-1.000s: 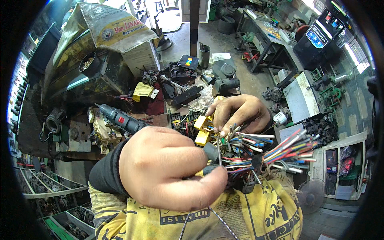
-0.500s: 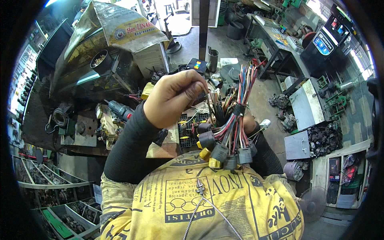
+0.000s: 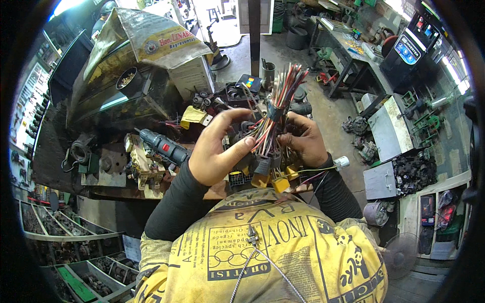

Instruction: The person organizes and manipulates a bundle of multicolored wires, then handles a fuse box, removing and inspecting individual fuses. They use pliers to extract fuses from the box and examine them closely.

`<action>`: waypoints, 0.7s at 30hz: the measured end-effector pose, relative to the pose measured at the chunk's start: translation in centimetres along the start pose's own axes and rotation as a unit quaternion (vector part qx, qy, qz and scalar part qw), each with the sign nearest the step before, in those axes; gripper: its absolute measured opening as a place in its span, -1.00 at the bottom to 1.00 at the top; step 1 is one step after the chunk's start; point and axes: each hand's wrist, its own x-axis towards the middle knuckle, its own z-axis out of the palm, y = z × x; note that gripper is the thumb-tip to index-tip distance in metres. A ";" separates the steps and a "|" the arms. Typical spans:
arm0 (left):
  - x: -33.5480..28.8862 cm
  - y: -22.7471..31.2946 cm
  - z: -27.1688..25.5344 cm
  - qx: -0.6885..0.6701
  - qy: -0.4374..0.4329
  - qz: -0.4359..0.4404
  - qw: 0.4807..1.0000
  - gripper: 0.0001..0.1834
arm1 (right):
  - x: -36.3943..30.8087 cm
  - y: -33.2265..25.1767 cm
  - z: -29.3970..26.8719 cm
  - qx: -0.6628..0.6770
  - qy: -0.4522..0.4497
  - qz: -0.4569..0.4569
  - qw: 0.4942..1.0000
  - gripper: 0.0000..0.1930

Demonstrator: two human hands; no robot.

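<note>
A thick bundle of cut multicoloured wires (image 3: 264, 139) stands upright in front of my chest, bound near its upper part with dark tape (image 3: 274, 113). Grey and yellow plug connectors (image 3: 281, 185) hang at its lower end. My right hand (image 3: 307, 141) grips the bundle from the right, thumb pressed against it. On the other side is my left hand (image 3: 218, 149), thumb and forefinger spread apart, with the thumb tip at the wires. Its other fingers are partly hidden. A white connector (image 3: 342, 162) dangles on a thin wire beside my right wrist.
A cordless power tool (image 3: 164, 145) lies on the cluttered bench left of my left forearm. Behind it are a yellow piece (image 3: 193, 116) and loose parts. A dark post (image 3: 254, 50) rises beyond the bench. A metal workbench (image 3: 348, 53) stands at the far right.
My left hand has let go of the thin wire it was pinching and spread beside the bundle. The bundle has moved left and turned, so fewer connectors face me.
</note>
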 end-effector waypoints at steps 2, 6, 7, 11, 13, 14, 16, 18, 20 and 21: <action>0.5 -0.3 -0.8 -0.097 -0.095 -0.085 0.987 -0.39 | 0.3 -0.4 0.1 -0.086 -0.010 -0.035 0.996 -0.72; 2.1 -0.5 -2.3 -0.033 -0.177 -0.093 0.979 -0.29 | 0.6 -0.5 0.8 -0.213 -0.011 -0.088 0.973 -0.71; 2.3 -0.5 -2.5 0.016 -0.174 -0.090 0.980 -0.30 | 0.6 -0.5 0.9 -0.249 -0.008 -0.106 0.963 -0.72; 2.8 -0.6 -1.8 0.135 -0.114 -0.026 0.984 -0.55 | 0.8 0.1 1.7 -0.298 0.070 -0.164 0.938 -0.69; 3.2 -0.6 -1.7 0.196 -0.090 0.005 0.977 -0.61 | 0.9 0.3 2.0 -0.310 0.102 -0.167 0.930 -0.69; 3.2 -0.6 -1.6 0.195 -0.077 0.026 0.977 -0.63 | 0.9 0.4 2.1 -0.318 0.128 -0.157 0.926 -0.69; 3.5 -0.2 -1.8 0.279 -0.065 0.080 0.955 -0.61 | 0.8 0.7 2.4 -0.308 0.144 -0.165 0.926 -0.68; 3.8 0.3 -2.2 0.338 -0.077 0.091 0.934 -0.63 | 0.9 0.9 2.5 -0.324 0.155 -0.182 0.915 -0.68; 4.0 1.1 -2.6 0.367 -0.105 0.066 0.922 -0.67 | 1.0 1.1 2.5 -0.363 0.151 -0.220 0.893 -0.68; 4.1 1.5 -2.7 0.381 -0.113 0.051 0.916 -0.65 | 1.0 1.1 2.4 -0.394 0.153 -0.230 0.877 -0.67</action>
